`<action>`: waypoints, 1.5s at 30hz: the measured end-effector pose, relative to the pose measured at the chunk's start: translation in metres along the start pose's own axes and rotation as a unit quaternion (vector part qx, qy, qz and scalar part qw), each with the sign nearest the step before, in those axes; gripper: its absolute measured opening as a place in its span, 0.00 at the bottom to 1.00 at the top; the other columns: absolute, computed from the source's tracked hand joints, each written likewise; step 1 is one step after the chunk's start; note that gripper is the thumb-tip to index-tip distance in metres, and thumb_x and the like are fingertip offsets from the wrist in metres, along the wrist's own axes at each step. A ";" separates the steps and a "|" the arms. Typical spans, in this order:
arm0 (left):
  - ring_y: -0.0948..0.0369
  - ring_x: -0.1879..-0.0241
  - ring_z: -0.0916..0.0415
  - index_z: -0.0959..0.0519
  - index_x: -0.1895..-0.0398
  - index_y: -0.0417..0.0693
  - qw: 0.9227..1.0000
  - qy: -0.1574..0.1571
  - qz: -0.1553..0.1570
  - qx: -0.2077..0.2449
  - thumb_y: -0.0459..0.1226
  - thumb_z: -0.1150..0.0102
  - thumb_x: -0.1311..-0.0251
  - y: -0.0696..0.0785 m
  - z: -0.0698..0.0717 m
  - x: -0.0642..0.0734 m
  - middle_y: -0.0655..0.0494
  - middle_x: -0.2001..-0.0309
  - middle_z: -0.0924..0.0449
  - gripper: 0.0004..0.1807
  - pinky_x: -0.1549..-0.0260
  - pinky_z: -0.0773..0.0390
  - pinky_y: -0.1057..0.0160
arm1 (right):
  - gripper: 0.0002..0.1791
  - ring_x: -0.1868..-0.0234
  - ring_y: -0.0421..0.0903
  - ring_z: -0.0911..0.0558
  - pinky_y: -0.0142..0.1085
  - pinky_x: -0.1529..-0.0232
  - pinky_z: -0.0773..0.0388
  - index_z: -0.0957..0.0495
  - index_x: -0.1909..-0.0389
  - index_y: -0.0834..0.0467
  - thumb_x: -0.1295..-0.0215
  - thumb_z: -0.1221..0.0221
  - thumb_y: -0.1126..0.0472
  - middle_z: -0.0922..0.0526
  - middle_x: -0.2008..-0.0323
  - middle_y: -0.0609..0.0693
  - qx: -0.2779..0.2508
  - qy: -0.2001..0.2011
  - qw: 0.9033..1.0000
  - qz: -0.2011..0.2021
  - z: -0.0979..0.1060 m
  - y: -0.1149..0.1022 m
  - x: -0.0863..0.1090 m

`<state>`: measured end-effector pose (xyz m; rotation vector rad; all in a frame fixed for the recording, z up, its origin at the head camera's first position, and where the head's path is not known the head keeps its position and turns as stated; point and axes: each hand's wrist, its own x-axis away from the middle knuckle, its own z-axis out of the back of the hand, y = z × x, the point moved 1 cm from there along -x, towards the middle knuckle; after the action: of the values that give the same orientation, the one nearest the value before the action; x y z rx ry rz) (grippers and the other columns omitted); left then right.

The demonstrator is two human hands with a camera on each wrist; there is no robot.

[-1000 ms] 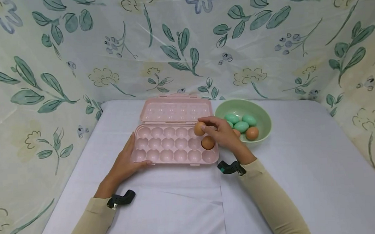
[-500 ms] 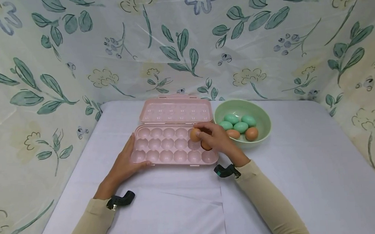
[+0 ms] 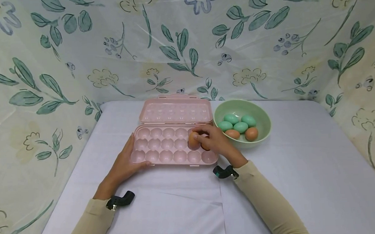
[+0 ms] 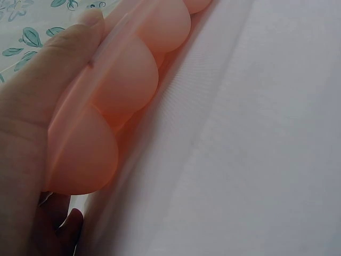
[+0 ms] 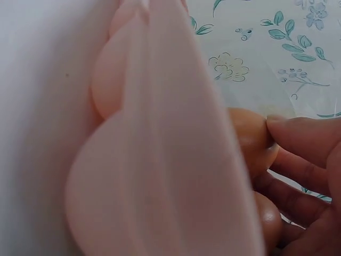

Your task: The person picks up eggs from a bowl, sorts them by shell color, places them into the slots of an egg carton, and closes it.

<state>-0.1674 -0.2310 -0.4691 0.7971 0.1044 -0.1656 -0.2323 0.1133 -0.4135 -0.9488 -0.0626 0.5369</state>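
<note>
A pink plastic egg tray [image 3: 174, 162] lies with its lid [image 3: 176, 110] folded back, its cups in three rows. My left hand [image 3: 126, 161] grips the tray's left end, thumb along the front rim; the left wrist view shows that thumb [image 4: 64, 56] on the edge and fingertips below. Between thumb and fingers my right hand [image 3: 215, 140] pinches a brown egg [image 3: 193, 140], right at a middle-row cup, second from the right end. Another brown egg [image 5: 267, 220] sits in the cup beside it, mostly hidden by that hand in the head view.
A light green bowl [image 3: 264, 116] stands to the right of the tray. It holds several green eggs [image 3: 240, 127] and two brown eggs [image 3: 251, 133]. White cloth [image 3: 179, 209] covers the table; a floral curtain [image 3: 183, 43] hangs behind it.
My right hand has carried the brown egg left and toward me, from the back row's right end down to the middle row. The left hand has stayed on the tray.
</note>
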 end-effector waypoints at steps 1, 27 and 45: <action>0.51 0.26 0.55 0.68 0.23 0.65 1.000 0.001 -0.001 0.001 0.62 0.25 0.65 0.000 0.000 0.000 0.60 0.23 0.62 0.72 0.35 0.43 0.40 | 0.18 0.53 0.46 0.20 0.42 0.51 0.21 0.21 0.44 0.57 0.32 0.41 0.54 0.20 0.48 0.48 0.002 0.001 1.000 0.004 0.000 0.000 0.000; 0.51 0.26 0.55 0.67 0.23 0.62 1.000 0.002 -0.001 -0.002 0.63 0.26 0.65 0.000 -0.001 0.000 0.60 0.22 0.63 0.72 0.36 0.43 0.39 | 0.18 0.54 0.45 0.19 0.40 0.52 0.21 0.19 0.49 0.58 0.36 0.37 0.54 0.17 0.54 0.49 0.040 0.015 0.999 -0.007 -0.003 0.004 -0.002; 0.51 0.26 0.56 0.67 0.23 0.66 1.000 0.003 -0.004 0.008 0.62 0.25 0.64 0.000 0.000 -0.001 0.59 0.22 0.62 0.71 0.34 0.45 0.40 | 0.18 0.46 0.47 0.20 0.40 0.46 0.23 0.20 0.48 0.60 0.34 0.38 0.55 0.18 0.48 0.50 0.021 0.050 0.999 -0.005 0.029 -0.012 0.007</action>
<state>-0.1679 -0.2310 -0.4686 0.8122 0.1113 -0.1719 -0.2294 0.1331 -0.3877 -0.9315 0.0334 0.4799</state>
